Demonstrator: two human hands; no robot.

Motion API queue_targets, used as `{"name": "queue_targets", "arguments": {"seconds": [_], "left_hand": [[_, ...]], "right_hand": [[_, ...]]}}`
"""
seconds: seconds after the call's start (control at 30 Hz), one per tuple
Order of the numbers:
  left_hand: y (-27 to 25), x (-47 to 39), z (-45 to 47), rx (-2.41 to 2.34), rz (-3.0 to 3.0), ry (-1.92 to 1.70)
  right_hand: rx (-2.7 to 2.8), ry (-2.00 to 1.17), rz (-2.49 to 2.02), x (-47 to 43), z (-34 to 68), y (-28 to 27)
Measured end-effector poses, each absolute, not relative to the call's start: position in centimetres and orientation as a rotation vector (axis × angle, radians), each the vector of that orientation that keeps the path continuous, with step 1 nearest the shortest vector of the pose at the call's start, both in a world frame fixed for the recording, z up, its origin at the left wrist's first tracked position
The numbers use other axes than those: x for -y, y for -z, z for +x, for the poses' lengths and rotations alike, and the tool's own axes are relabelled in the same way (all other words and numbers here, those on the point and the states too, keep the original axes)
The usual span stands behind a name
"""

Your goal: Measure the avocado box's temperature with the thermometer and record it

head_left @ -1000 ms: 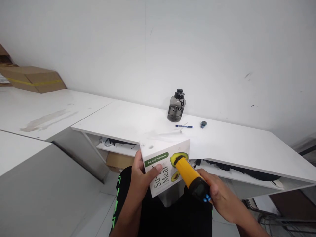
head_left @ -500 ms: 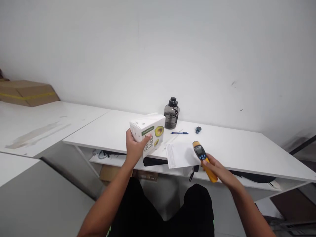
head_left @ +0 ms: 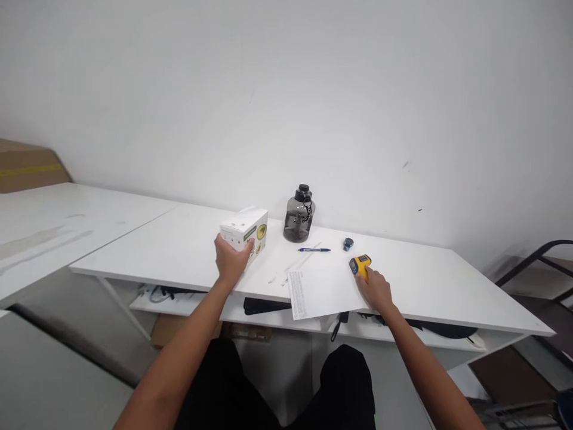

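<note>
My left hand [head_left: 232, 260] is closed round the near end of a white box [head_left: 244, 222] with avocado pictures, which stands at the desk's left part. In my right hand [head_left: 375, 289] is a yellow infrared thermometer [head_left: 360, 264], its small screen and blue buttons toward me. The fingers wrap its handle, just over the right side of a white printed sheet [head_left: 320, 289]. That sheet hangs partly over the desk's front edge. Behind it lie a blue pen [head_left: 314, 249] and a small dark wristwatch [head_left: 348, 243].
A grey translucent water jug [head_left: 299, 216] with a black cap stands near the wall. A cardboard box [head_left: 31, 166] sits on the far-left table. Beneath the white desk [head_left: 416, 272], a shelf [head_left: 286, 319] holds dark items. A black chair frame [head_left: 532, 263] is at right.
My left hand has set the box onto the desk, lower and more upright. My right hand has carried the thermometer forward over the desk, tipping it. The view has shifted right.
</note>
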State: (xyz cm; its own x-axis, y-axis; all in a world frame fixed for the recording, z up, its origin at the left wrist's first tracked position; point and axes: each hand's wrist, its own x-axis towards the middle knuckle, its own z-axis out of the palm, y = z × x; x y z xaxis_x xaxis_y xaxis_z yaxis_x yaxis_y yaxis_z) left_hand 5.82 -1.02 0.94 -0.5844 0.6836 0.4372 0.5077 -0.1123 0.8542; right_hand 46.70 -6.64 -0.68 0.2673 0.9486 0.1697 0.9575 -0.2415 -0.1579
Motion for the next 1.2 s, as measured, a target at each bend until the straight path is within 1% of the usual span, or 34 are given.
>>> {"name": "queue_targets", "arguments": {"seconds": [0.13, 0.23, 0.33, 0.43, 0.63, 0.7, 0.77, 0.83, 0.93, 1.0, 1.2], "left_hand": [[-0.4, 0.3, 5.6, -1.99, 1.375, -1.811], [0.0, -0.5, 5.6, -1.992, 1.383, -1.791], [0.2, -1.2, 5.7, -1.969, 1.411, -1.78], [0.3, -1.5, 5.8, -1.962, 1.44, -1.792], [0.7, -1.8, 5.8, -2.005, 1.438, -1.783], [0.9, -1.9, 5.8, -2.012, 1.447, -1.788], [1.0, -2.1, 5.9, -2.006, 1.452, -1.8], [1.1, -2.2, 5.9, -1.997, 1.445, -1.815], [1.2, -2.4, 5.9, -1.98, 1.436, -1.823], [1.2, -2.6, 5.9, -1.975, 1.43, -1.83], [1.3, -3.4, 6.0, -1.987, 1.422, -1.829]], "right_hand": [[1.738, 0.102, -2.352, 6.3, 46.4, 0.5], [1.773, 0.298, -2.355, 5.7, 45.3, 0.0], [1.99, 0.431, -2.206, 4.1, 42.8, -0.5], [2.216, 0.34, -2.116, 1.3, 39.8, -0.8], [2.424, 0.143, -2.041, -3.7, 37.5, -0.4], [2.444, 0.141, -2.011, -4.0, 37.4, -0.2], [2.333, 0.117, -1.976, -3.4, 37.2, -0.1], [2.09, -0.029, -1.843, -2.3, 36.7, -0.1], [1.71, -0.462, -1.464, -0.1, 35.7, -0.4], [1.594, -0.692, -1.28, 1.3, 34.9, -0.4], [1.62, -0.941, -1.174, 3.0, 33.7, 1.1]]}}
